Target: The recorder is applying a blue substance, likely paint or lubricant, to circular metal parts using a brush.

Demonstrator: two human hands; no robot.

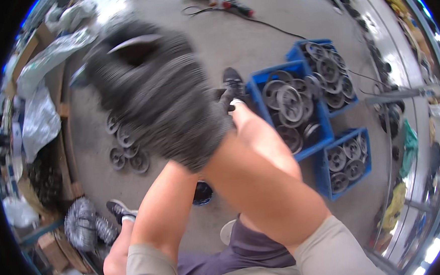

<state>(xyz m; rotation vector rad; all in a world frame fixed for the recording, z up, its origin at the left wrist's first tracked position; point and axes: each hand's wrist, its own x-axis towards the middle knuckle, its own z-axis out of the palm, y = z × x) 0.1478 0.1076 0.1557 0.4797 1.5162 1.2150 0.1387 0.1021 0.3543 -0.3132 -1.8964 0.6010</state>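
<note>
Gloved hands (151, 91) raised close to camera, blurred; grip and any held item not discernible. Pulleys (127, 148) on floor (224, 41) below left, well apart from hands. Blue crates (311, 149) of pulleys at right.

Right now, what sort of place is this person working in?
Most likely a workshop or small factory floor. Blue plastic crates hold grey metal pulley-like wheels, more wheels lie loose on the concrete floor, and a corded power tool rests near the top. A gloved hand fills the foreground.
</note>
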